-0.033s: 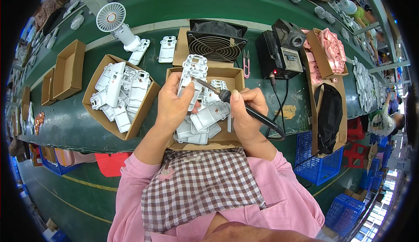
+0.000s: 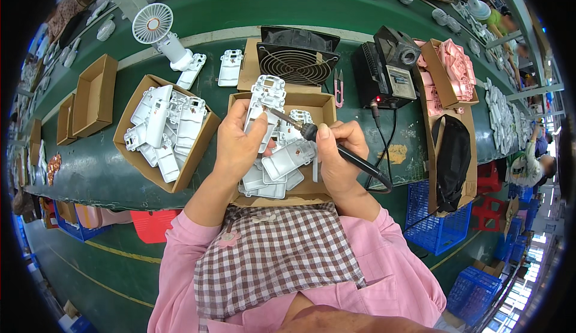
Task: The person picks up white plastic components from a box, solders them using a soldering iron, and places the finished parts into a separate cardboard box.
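Note:
Between the thumb and fingers of my left hand (image 2: 240,138) is a white plastic housing (image 2: 268,93), held above an open cardboard box (image 2: 318,105). My right hand (image 2: 342,153) is closed round the dark handle of a soldering iron (image 2: 310,132). The iron's metal tip points left and reaches the housing near my left thumb; whether it touches cannot be made out. Under my hands, more white housings (image 2: 289,160) lie piled in the box.
A second box (image 2: 198,159) full of white housings stands left, near a white handheld fan (image 2: 174,51). Behind are a black metal-grilled fan (image 2: 297,63), pink-handled snips (image 2: 339,90) and a black soldering station (image 2: 384,75). Right, a box (image 2: 441,72) holds pink parts.

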The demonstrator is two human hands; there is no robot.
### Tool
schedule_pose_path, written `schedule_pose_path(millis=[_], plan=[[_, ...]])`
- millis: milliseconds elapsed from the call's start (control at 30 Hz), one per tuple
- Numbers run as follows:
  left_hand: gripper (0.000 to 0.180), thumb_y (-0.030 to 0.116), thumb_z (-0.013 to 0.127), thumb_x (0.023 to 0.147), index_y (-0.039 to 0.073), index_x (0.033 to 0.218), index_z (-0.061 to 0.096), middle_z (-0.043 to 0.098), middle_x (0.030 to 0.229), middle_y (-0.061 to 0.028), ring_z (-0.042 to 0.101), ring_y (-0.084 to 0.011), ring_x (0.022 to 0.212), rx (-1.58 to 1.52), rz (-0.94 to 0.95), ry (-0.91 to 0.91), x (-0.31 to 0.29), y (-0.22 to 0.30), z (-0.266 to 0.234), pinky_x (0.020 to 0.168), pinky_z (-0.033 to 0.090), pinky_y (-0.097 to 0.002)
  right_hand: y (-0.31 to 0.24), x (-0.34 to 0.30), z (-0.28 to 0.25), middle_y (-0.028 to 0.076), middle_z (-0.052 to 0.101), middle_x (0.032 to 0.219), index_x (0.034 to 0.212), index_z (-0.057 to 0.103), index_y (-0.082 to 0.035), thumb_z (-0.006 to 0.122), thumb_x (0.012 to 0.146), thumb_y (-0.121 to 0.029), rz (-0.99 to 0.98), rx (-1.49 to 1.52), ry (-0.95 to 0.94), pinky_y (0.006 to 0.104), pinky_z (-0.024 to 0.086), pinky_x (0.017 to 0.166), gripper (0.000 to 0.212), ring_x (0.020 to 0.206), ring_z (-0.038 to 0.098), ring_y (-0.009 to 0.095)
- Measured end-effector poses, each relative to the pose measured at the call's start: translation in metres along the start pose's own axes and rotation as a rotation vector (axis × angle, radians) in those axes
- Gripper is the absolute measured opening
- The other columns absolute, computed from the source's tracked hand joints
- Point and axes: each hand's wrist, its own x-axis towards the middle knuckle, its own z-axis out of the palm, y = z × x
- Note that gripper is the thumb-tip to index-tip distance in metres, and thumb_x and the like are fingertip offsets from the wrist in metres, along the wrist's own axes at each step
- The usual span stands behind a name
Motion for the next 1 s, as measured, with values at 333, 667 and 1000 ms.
schedule_pose_path(millis=[333, 667, 1000], plan=[[0.015, 0.008, 0.052, 0.091, 0.000, 0.104, 0.051, 0.063, 0.086, -0.0064, 0.057, -0.0078, 0.054, 0.009, 0.005, 0.002, 0.000, -0.001, 0.000, 0.042, 0.047, -0.0215, 0.001, 0.001, 0.000, -0.001, 0.050, 0.066, 0.079, 0.047, -0.004, 0.063, 0.087, -0.003, -0.012, -0.022, -0.006, 0.0196, 0.032, 0.051, 0.018, 0.058, 0.040, 0.003], [0.017, 0.008, 0.051, 0.092, 0.000, 0.107, 0.051, 0.063, 0.085, -0.0068, 0.058, -0.0083, 0.055, -0.022, -0.027, -0.025, 0.003, -0.001, -0.003, 0.044, 0.048, -0.0213, 0.003, -0.002, -0.003, 0.000, 0.050, 0.066, 0.079, 0.045, -0.004, 0.061, 0.088, -0.003, -0.058, 0.078, 0.061, 0.0196, 0.033, 0.050, 0.018, 0.056, 0.039, 0.003], [0.035, 0.004, 0.060, 0.084, 0.000, 0.118, 0.050, 0.061, 0.104, -0.0077, 0.059, -0.0105, 0.091, -0.206, 0.060, -0.182, 0.006, -0.008, -0.006, 0.080, 0.048, -0.0252, -0.001, -0.004, -0.005, 0.004, 0.052, 0.069, 0.084, 0.044, -0.004, 0.058, 0.089, -0.002, -0.108, 0.133, 0.058, 0.0193, 0.036, 0.050, 0.015, 0.055, 0.043, 0.004]])
